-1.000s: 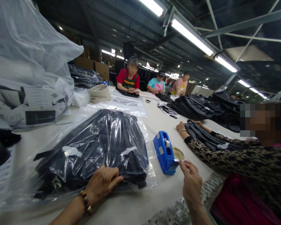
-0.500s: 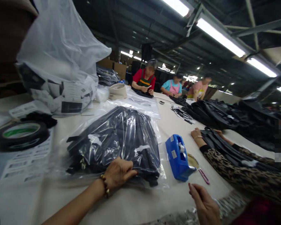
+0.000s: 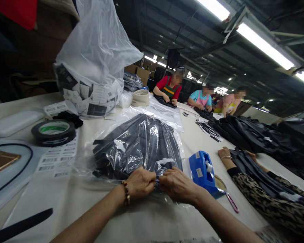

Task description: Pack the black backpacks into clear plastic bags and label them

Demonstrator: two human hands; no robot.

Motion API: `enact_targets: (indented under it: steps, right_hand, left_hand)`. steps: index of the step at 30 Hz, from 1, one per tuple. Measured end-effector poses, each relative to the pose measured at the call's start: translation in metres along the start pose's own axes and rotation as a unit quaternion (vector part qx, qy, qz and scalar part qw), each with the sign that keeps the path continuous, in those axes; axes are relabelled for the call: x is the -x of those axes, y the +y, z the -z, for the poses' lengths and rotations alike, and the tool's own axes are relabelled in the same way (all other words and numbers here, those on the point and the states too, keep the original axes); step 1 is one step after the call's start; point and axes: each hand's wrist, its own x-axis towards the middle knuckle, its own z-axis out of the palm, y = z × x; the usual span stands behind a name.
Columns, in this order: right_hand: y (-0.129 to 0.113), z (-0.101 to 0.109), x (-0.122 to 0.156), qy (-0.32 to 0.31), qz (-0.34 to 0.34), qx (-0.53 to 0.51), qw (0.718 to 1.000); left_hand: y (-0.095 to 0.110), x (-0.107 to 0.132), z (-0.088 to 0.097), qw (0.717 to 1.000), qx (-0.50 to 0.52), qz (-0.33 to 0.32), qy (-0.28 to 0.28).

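The right hand (image 3: pixel 178 184), having left the blue tape dispenser (image 3: pixel 202 171), is joining the left hand (image 3: pixel 141 182) at the near edge of the bagged garment (image 3: pixel 139 145), both pinching its plastic with curled fingers

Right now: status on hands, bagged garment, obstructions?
Left hand, right hand: both pinching near edge of bagged garment. Bag flat on table. Blue tape dispenser close at right.

Item count, table view.
2 own hands, lower centre: left hand (image 3: pixel 140 182), right hand (image 3: pixel 177 184); 1 bagged garment bundle (image 3: pixel 139 145), centre; 1 blue tape dispenser (image 3: pixel 201 168), right of centre; 1 black tape roll (image 3: pixel 53 131), left; 1 large clear bag (image 3: pixel 96 67), upper left; 3 seated workers (image 3: pixel 168 88), upper centre-right.
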Motion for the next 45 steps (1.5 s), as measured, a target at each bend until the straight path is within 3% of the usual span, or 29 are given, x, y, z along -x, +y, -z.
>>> enact_targets:
  steps: [10, 17, 20, 22, 24, 27, 29, 33, 38, 42, 45]
  right_hand:
    - [-0.005, 0.003, -0.031, -0.047, -0.155, -0.029, 0.986]
    - [0.032, -0.004, -0.037, -0.021, -0.241, -0.094, 0.966]
    - [0.028, -0.004, -0.028, 0.009, -0.257, -0.111, 0.96]
    - [0.011, -0.012, -0.017, 0.07, -0.247, -0.112, 0.96]
    - [-0.01, -0.029, -0.004, 0.177, -0.193, -0.11, 0.959]
    - [-0.032, -0.065, 0.011, 0.348, -0.099, -0.049, 0.931]
    - [-0.036, -0.085, 0.015, 0.407, -0.066, 0.013, 0.911]
    - [-0.03, -0.101, 0.016, 0.425, -0.05, 0.046, 0.903]
    - [-0.028, -0.102, 0.016, 0.446, -0.05, 0.033, 0.893]
    - [-0.028, -0.108, 0.015, 0.457, -0.058, 0.033, 0.887]
    - [-0.024, -0.113, 0.016, 0.449, -0.037, 0.051, 0.891]
  left_hand:
    - [-0.001, -0.002, -0.006, 0.999, -0.019, -0.016, -0.031]
    - [-0.003, -0.001, -0.005, 0.999, -0.007, -0.015, -0.038]
    - [-0.005, 0.0, -0.006, 1.0, 0.001, -0.019, -0.025]
    - [-0.005, 0.0, -0.007, 1.0, 0.004, -0.021, -0.015]
    - [-0.006, -0.001, -0.008, 1.0, 0.001, -0.025, -0.01]
    - [-0.005, 0.0, -0.008, 1.0, -0.004, -0.029, -0.008]
    - [-0.005, 0.003, -0.006, 0.999, -0.007, -0.031, -0.007]
    - [-0.01, 0.02, 0.011, 0.997, -0.067, -0.034, -0.007]
    - [-0.026, 0.064, 0.043, 0.976, -0.218, -0.016, 0.015]
    - [-0.039, 0.104, 0.058, 0.951, -0.302, -0.02, 0.057]
    - [-0.045, 0.121, 0.065, 0.943, -0.32, -0.017, 0.087]
